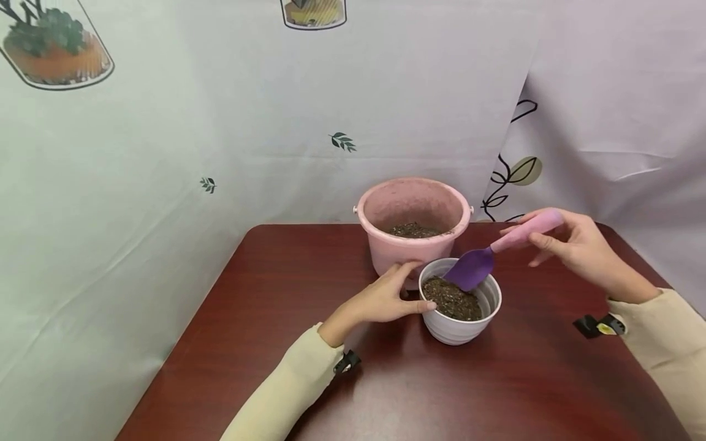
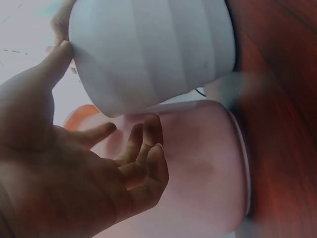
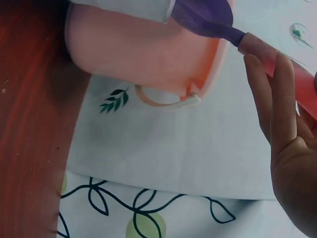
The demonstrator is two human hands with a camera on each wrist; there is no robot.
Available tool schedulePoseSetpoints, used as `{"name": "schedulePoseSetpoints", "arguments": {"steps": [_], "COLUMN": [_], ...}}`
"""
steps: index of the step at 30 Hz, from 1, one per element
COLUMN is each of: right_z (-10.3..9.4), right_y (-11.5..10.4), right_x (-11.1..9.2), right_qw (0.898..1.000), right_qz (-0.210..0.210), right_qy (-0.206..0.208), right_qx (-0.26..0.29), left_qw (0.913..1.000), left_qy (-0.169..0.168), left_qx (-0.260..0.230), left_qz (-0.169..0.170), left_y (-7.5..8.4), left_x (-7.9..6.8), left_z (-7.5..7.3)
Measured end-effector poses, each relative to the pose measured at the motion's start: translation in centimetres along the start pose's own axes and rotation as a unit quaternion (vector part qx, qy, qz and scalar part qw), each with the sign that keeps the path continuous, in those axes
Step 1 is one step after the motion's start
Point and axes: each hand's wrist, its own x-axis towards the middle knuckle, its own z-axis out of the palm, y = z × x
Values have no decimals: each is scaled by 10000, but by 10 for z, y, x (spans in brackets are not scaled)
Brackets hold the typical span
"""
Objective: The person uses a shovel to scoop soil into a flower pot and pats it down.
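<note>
A white flowerpot (image 1: 455,331) with ridged sides stands on the table, part filled with dark potting soil (image 1: 452,300). My left hand (image 1: 386,298) holds its left side, thumb at the rim and bent fingers on the far side. In the left wrist view the lower fingers curl beneath the flowerpot (image 2: 153,54). My right hand (image 1: 581,248) grips the pink handle of a garden trowel (image 1: 471,269). The trowel's purple blade slants down into the flowerpot, its tip at the soil. In the right wrist view the right hand (image 3: 292,144) has its fingers along the handle.
A pink bucket (image 1: 405,250) with soil inside stands just behind the flowerpot, close to my left fingers. Its handle (image 3: 166,103) hangs at the side. The dark red table (image 1: 298,288) ends at a patterned white cloth (image 1: 265,116) behind.
</note>
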Motion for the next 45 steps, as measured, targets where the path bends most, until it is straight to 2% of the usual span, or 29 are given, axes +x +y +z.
{"name": "schedulePoseSetpoints", "arguments": {"steps": [3,6,9,12,14,16,17,18,20,23,25,26,28,31,34,38,41,45], "right_z": [-1,-2,-5,-5,-4,-3,-1,1,6,18,29,35,47,63,77,88,91,93], "right_y": [2,3,4,2,-3,-10,-14,-17,-20,-16,-9,-4,6,20,29,36,37,36], "right_x": [5,7,10,16,25,37,44,52,69,94,109,116,128,141,150,156,158,162], "right_qw": [9998,9949,9768,9519,9440,9470,9479,9505,9534,9486,9484,9511,9578,9692,9716,9673,9594,9495], "right_qz": [80,101,37,56,161,321,420,496,646,1028,1382,1577,1899,2098,2187,2166,2153,2055], "right_qy": [-7,61,-190,-367,-381,-310,-235,-126,115,727,998,1095,1163,1040,903,574,302,-17], "right_qx": [200,1005,2131,3042,3273,3181,3149,3066,2944,2905,2672,2421,1819,763,-34,-1187,-1797,-2370], "left_qw": [9993,9988,9989,9937,9876,9829,9830,9845,9900,9915,9853,9795,9668,9495,9430,9441,9467,9457], "left_qy": [-70,-197,-457,-995,-1468,-1794,-1791,-1688,-1191,-20,698,1047,1671,2286,2611,2767,2791,2845], "left_qx": [-296,-322,96,478,485,303,243,256,372,312,-194,-547,-1197,-1798,-1919,-1768,-1596,-1560], "left_qz": [205,325,107,-176,-251,-292,-327,-396,-664,-1260,-1547,-1634,-1515,-1179,-755,-297,-200,-216], "left_y": [-6,-9,-9,-7,-5,-2,-1,0,-1,-7,-14,-17,-24,-35,-44,-48,-47,-45], "left_x": [1,3,-1,-8,-12,-17,-19,-20,-22,-22,-19,-17,-13,-9,-5,-2,-1,-1], "left_z": [0,-2,-7,-16,-23,-32,-37,-41,-49,-57,-59,-59,-58,-55,-52,-51,-53,-55]}}
